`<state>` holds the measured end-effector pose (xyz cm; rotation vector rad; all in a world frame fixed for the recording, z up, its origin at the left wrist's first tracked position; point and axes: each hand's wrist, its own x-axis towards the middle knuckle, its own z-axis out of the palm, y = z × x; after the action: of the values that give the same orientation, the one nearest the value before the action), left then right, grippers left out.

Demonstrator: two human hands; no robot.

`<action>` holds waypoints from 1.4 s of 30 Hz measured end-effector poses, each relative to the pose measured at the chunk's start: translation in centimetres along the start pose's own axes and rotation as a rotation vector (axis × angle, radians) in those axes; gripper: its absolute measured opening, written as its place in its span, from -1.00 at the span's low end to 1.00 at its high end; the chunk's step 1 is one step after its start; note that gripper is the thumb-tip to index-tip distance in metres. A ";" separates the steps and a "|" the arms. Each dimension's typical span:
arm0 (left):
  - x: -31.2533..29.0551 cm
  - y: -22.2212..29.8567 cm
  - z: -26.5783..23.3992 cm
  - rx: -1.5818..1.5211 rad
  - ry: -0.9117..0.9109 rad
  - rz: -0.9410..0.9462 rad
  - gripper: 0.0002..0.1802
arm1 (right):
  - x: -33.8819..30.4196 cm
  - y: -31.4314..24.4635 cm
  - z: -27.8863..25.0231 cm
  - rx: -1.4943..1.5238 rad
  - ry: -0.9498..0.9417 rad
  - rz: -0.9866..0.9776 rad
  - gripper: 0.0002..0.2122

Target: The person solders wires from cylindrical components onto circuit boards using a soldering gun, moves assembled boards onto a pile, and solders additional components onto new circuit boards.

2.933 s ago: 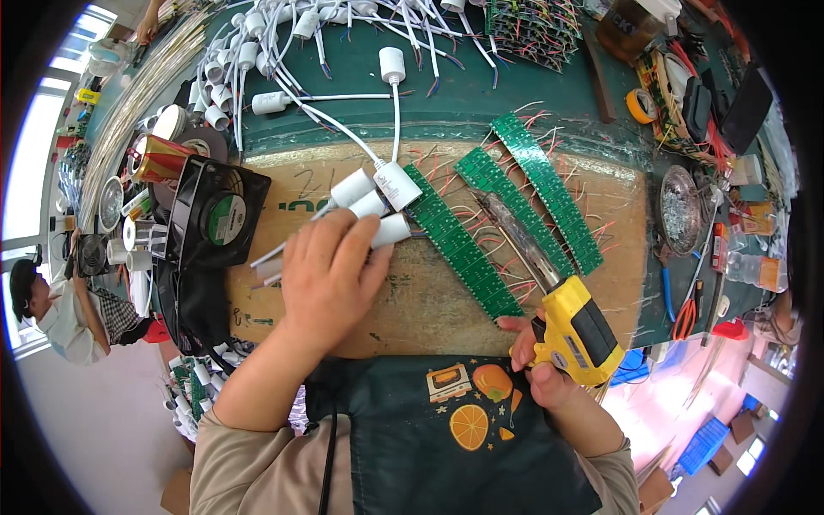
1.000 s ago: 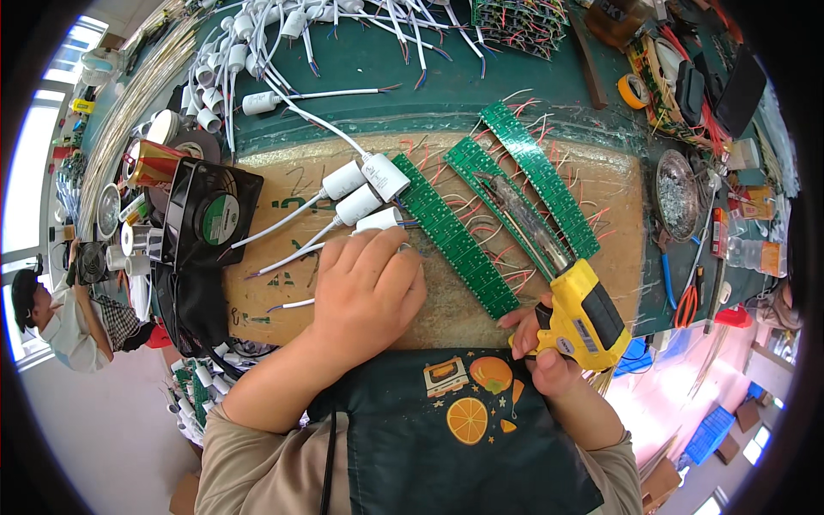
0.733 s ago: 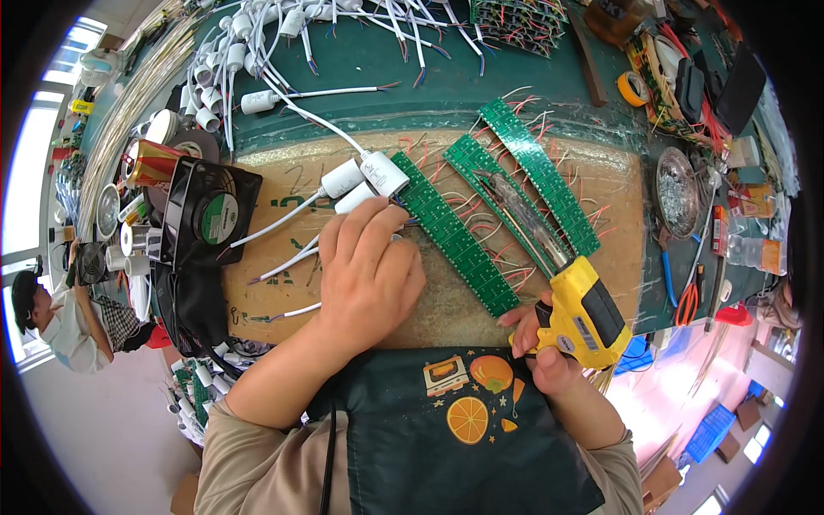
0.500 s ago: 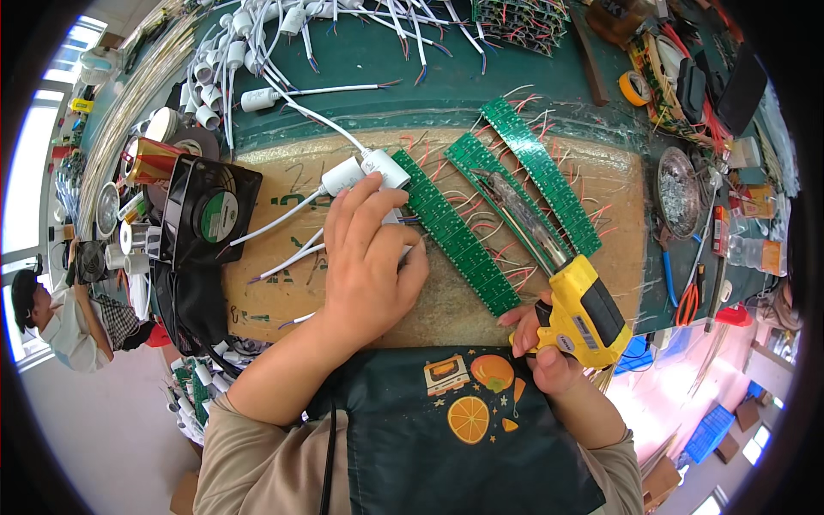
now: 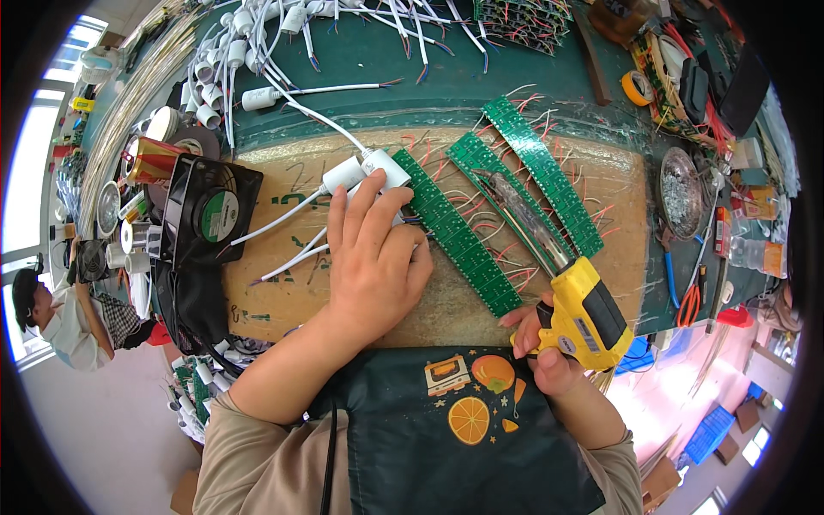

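My left hand (image 5: 375,270) is bent over a small group of white cylindrical lamp caps with cables, its fingertips on the nearest white lamp cap (image 5: 386,169). A second white cap (image 5: 343,175) lies just left of it, its cable trailing left. What sits under my palm is hidden; wire ends poke out by the thumb side. My right hand (image 5: 549,348) grips a yellow soldering gun (image 5: 590,313), its metal tip pointing up and left above the middle green circuit strip (image 5: 489,172). Another green circuit strip (image 5: 459,236) lies beside my left hand, and a third green strip (image 5: 545,176) farther right.
A black fan (image 5: 210,213) stands left of the brown work board (image 5: 275,227). More white caps with cables (image 5: 245,51) are heaped at the back left. On the right are a metal dish (image 5: 681,193), red-handled pliers (image 5: 689,305) and a yellow tape roll (image 5: 635,88).
My left hand has shifted slightly right, its fingers spreading a little over the white caps. The cable end below its wrist is now mostly covered. My right hand and the soldering gun barely moved.
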<state>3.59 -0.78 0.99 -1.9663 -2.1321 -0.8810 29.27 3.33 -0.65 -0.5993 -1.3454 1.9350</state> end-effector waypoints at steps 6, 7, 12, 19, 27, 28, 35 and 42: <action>-0.2 -0.1 0.1 -0.008 0.014 -0.009 -0.82 | -0.3 -0.2 0.2 -0.002 -0.003 0.027 -0.31; -0.3 -0.2 0.0 -0.015 0.017 -0.009 -0.82 | -0.4 -0.3 0.3 -0.009 -0.004 0.047 -0.32; 0.2 -0.1 0.3 -0.044 0.047 -0.028 -0.84 | -0.8 -1.1 0.1 -0.003 -0.056 0.108 -0.45; 0.0 -0.4 0.1 -0.072 0.017 -0.057 -0.82 | -1.9 -0.5 -0.9 0.019 -0.175 0.164 -0.62; -0.1 -0.3 0.3 -0.085 0.034 -0.087 -0.85 | -3.3 -0.5 -1.7 -0.094 -0.123 0.126 -0.67; -0.1 -0.3 0.3 -0.089 0.034 -0.090 -0.86 | -3.5 -0.5 -1.9 -0.140 -0.119 0.149 -0.68; -0.1 -0.1 0.0 -0.092 -0.003 -0.112 -0.82 | -3.5 -1.2 -1.4 -0.049 -0.025 0.250 -0.73; -0.1 -0.3 0.1 -0.092 0.013 -0.100 -0.81 | -3.1 -1.6 -1.1 -0.159 -0.045 0.261 -0.78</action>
<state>3.41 -0.80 0.73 -1.9034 -2.2387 -1.0228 32.54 2.02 0.36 -0.8497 -1.5223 2.0685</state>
